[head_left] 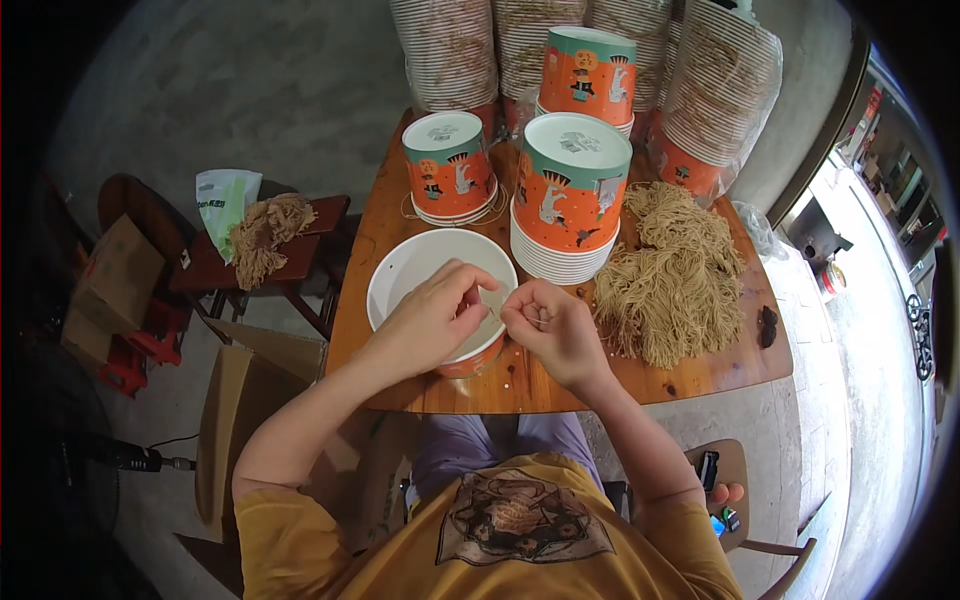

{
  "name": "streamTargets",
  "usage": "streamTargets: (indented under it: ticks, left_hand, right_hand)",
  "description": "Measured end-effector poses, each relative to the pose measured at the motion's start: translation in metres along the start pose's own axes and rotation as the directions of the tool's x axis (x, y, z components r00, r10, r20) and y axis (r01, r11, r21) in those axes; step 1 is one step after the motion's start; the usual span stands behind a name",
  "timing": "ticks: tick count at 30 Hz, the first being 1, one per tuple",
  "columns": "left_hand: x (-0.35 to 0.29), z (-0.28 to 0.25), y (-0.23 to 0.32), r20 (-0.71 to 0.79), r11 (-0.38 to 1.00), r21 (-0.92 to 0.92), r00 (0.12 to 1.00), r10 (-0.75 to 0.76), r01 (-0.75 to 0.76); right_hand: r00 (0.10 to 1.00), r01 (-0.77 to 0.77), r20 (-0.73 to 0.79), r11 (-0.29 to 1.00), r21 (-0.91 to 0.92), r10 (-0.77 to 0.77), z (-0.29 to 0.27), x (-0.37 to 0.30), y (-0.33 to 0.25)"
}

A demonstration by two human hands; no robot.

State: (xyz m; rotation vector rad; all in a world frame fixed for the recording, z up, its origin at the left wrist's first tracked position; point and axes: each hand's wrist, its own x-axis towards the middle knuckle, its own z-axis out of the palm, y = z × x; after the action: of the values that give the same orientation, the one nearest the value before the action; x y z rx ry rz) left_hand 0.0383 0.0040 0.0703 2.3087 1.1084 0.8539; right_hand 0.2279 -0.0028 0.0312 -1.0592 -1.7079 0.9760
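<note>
A white-lined paper bucket (390, 268) stands mouth up at the table's near edge, its orange outside showing low at the front. Over its right side is my left hand (440, 312), thumb and forefinger pinched together. Just beside it, right of the bucket's rim, my right hand (552, 328) is closed, with a bit of thin pale cord showing at its fingers. What the left fingertips hold is too small to make out. A heap of tan cords (685, 280) lies to the right of my right hand.
Upside-down orange-and-green buckets stand in a short stack (447, 165) and a taller stack (570, 195) beyond my hands. Tall bagged bucket stacks (725, 85) line the back. Left of the table are a stool (300, 250) with more cords (268, 235) and an open cardboard box (235, 420).
</note>
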Motion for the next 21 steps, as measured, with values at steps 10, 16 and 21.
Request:
streamTargets:
  ticks: [10, 16, 21]
  left_hand:
    - [-0.007, 0.013, 0.009, 0.061, 0.958, -0.091, 0.961, -0.268, 0.273]
    - [-0.005, 0.012, 0.007, 0.226, 0.842, -0.296, 0.889, -0.398, 0.452]
    - [-0.006, 0.015, 0.014, 0.035, 0.959, -0.093, 0.963, -0.268, 0.27]
  right_hand:
    - [1.0, -0.007, -0.027, 1.0, 0.007, 0.007, 0.006, -0.001, 0.005]
    - [0.998, 0.002, -0.057, 1.0, 0.001, -0.002, 0.007, -0.002, 0.007]
    - [0.998, 0.012, -0.068, 1.0, 0.003, -0.011, 0.007, -0.006, 0.004]
